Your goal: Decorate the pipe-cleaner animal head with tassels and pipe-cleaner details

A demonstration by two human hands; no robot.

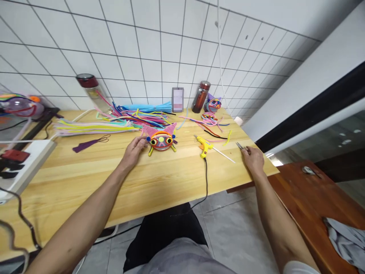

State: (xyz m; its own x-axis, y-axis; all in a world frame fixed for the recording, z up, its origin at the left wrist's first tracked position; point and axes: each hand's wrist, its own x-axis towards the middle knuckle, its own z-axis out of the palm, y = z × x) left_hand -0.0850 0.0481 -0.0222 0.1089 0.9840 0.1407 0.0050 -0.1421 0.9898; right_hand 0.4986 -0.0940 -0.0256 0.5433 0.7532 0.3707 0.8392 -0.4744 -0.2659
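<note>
A cat-faced craft figure point(161, 140) made of pipe cleaners stands on the table, with pink ears, an orange-red rim, round yellow-and-black eyes and short yellow feet. My left hand point(134, 151) is closed at its left side, fingertips against the edge; the exact grip is partly hidden. Over on the right, my right hand point(253, 156) rests on the tabletop, its fingers wrapped around small metal snips point(239, 145) whose tips point away to the left. Between the hands lies a yellow hot glue gun point(203, 145) with a white glue stick point(224, 155) sticking out behind.
Bundles of coloured pipe cleaners point(142, 116) spread along the back. Loose pieces point(212, 133) lie behind the glue gun, whose black cord point(207, 179) hangs over the front edge. Two flasks, a phone point(178, 99), another figure point(213, 103) and a purple cord tassel point(87, 144) also occupy the table.
</note>
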